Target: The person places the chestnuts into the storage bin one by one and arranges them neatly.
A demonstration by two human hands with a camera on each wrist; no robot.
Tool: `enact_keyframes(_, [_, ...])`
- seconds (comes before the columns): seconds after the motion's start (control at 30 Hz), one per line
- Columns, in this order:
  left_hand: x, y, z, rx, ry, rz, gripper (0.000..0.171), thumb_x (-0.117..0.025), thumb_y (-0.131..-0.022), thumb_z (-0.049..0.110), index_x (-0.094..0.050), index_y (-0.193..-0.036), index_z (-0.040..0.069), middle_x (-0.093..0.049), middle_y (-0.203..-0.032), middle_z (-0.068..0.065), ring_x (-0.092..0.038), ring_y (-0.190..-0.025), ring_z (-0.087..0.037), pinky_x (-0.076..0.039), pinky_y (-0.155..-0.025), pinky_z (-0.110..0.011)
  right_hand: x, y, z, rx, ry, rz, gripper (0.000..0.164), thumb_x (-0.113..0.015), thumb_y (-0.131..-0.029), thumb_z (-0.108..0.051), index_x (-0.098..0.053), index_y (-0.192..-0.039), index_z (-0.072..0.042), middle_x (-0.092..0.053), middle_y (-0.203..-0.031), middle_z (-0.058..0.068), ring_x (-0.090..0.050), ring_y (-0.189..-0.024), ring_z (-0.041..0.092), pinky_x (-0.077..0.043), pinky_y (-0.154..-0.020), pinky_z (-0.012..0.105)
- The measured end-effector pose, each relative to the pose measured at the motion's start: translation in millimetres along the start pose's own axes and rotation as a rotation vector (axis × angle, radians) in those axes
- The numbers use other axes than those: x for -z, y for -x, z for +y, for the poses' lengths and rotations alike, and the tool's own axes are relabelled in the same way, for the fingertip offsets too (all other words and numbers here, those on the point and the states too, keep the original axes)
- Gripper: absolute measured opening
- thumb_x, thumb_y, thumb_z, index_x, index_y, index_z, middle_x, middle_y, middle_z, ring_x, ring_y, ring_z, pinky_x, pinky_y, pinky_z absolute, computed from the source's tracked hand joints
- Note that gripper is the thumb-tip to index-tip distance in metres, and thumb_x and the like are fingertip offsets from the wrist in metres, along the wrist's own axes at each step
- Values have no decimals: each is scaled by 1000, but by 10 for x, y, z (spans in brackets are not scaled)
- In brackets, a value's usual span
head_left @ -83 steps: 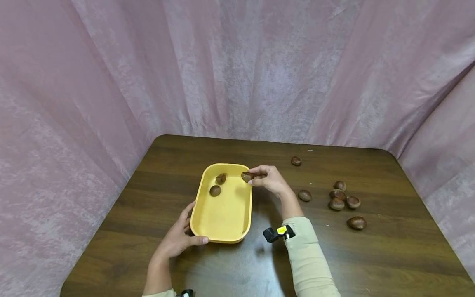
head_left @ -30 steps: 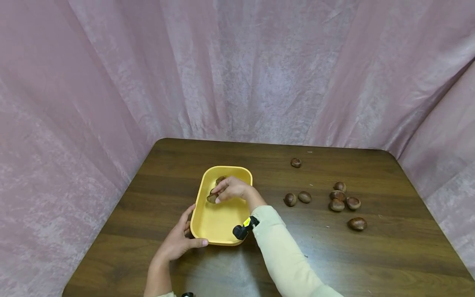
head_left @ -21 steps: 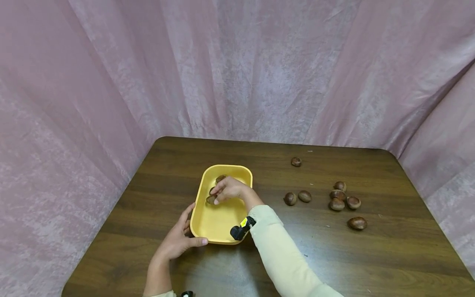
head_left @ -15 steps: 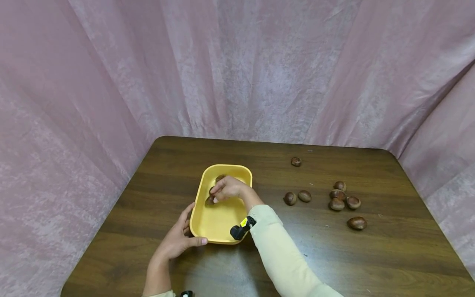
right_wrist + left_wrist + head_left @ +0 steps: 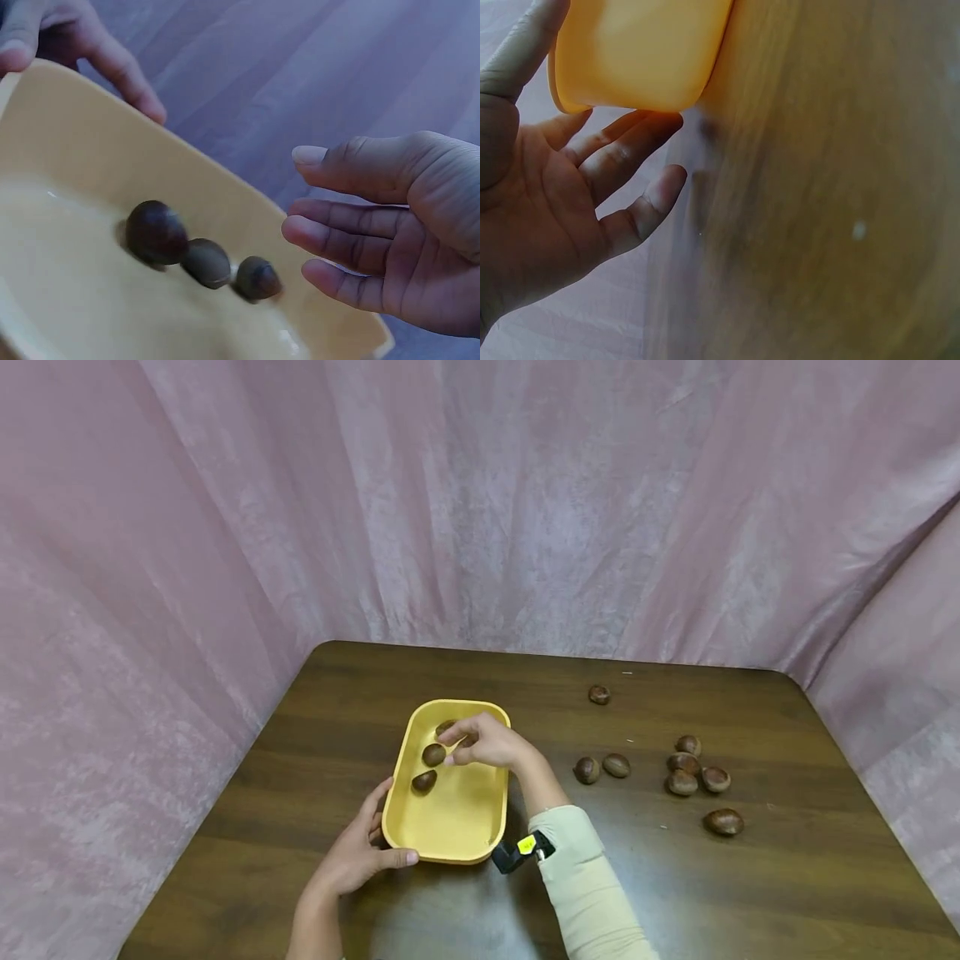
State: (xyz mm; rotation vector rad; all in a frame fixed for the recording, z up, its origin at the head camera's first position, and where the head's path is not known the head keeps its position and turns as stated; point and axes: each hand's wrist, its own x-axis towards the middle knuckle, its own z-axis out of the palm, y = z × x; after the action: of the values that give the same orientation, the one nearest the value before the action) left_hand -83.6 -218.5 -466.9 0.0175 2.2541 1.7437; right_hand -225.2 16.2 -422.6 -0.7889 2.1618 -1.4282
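A yellow rectangular tray (image 5: 459,822) stands on the table with three brown chestnuts in a row along its left side: a near one (image 5: 423,782), a middle one (image 5: 433,754) and a far one (image 5: 445,727) partly covered by fingers. My left hand (image 5: 356,857) holds the tray's near left corner, thumb at the front rim and fingers along the left wall. In the left wrist view those fingers touch the tray's outer wall (image 5: 645,56). Over the tray's far half is my right hand (image 5: 489,743), fingers loosely extended, nothing between them in the right wrist view.
Several chestnuts lie on the brown wooden table (image 5: 787,877) right of the tray. A pair (image 5: 587,770) is closest, one chestnut (image 5: 599,694) lies farther back, and a cluster (image 5: 683,763) sits to the right. Pink curtains (image 5: 480,510) hang behind the table.
My right hand brought a chestnut over the tray's right rim, set it down nearest me in the row, let go and drew back up and to the right. My left hand stays on the tray.
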Motion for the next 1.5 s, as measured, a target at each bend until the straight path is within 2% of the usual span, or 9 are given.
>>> enact_keyframes(0.17, [26, -1, 11, -2, -19, 28, 108, -86, -65, 17, -18, -147, 34, -44, -136, -20, -48, -116, -37, -42, -86, -47, 52, 164, -76, 52, 16, 56, 37, -74, -79, -8, -65, -114, -4, -64, -107, 6, -62, -88, 20, -48, -75, 30])
enact_keyframes(0.37, [66, -24, 20, -1, -14, 20, 110, -86, -65, 15, -15, -148, 31, -46, -134, -18, -51, -113, -34, -42, -88, -45, 116, 286, -86, 86, 26, 79, 42, -74, -79, -8, -61, -119, -1, -61, -116, 10, -62, -94, 24, -49, -74, 30])
enact_keyframes(0.53, [122, -11, 42, -7, -28, 21, 109, -85, -67, 13, -13, -149, 27, -47, -132, -21, -50, -115, -36, -41, -89, -46, 147, 365, -26, 100, -23, 100, 43, -74, -79, -5, -60, -119, 2, -60, -117, 15, -61, -97, 31, -49, -74, 29])
enact_keyframes(0.73, [168, -43, 87, 0, -33, 13, 109, -84, -68, 15, -12, -149, 27, -49, -130, -21, -48, -117, -35, -40, -90, -45, 196, 502, 43, 87, -121, 176, 43, -71, -79, 2, -57, -119, 7, -59, -113, 20, -57, -97, 40, -49, -78, 34])
enact_keyframes(0.93, [156, -91, 101, -1, -48, 24, 109, -85, -67, 14, -13, -149, 25, -54, -123, -21, -52, -113, -34, -40, -89, -45, 230, 680, -46, 92, -128, 189, 42, -67, -79, 9, -54, -119, 13, -57, -112, 28, -54, -98, 48, -47, -81, 43])
enact_keyframes(1.1, [152, -122, 109, 4, -62, 16, 110, -84, -68, 15, -11, -149, 25, -56, -121, -20, -53, -111, -33, -40, -89, -45, 284, 817, -83, 68, -131, 196, 43, -66, -79, 9, -51, -120, 15, -54, -115, 33, -52, -101, 50, -45, -84, 46])
enact_keyframes(1.27, [148, -142, 112, 6, -60, 17, 110, -84, -68, 15, -11, -149, 26, -58, -116, -18, -56, -107, -31, -41, -87, -43, 347, 915, -16, 52, -150, 239, 46, -68, -79, 8, -52, -121, 13, -54, -115, 30, -50, -104, 49, -42, -87, 50])
enact_keyframes(1.5, [149, -146, 122, 6, -56, 8, 109, -84, -69, 16, -11, -149, 28, -57, -118, -19, -54, -110, -32, -39, -89, -45, 391, 1038, 87, 47, -140, 286, 47, -68, -79, 7, -52, -122, 12, -55, -116, 28, -50, -104, 49, -42, -86, 51])
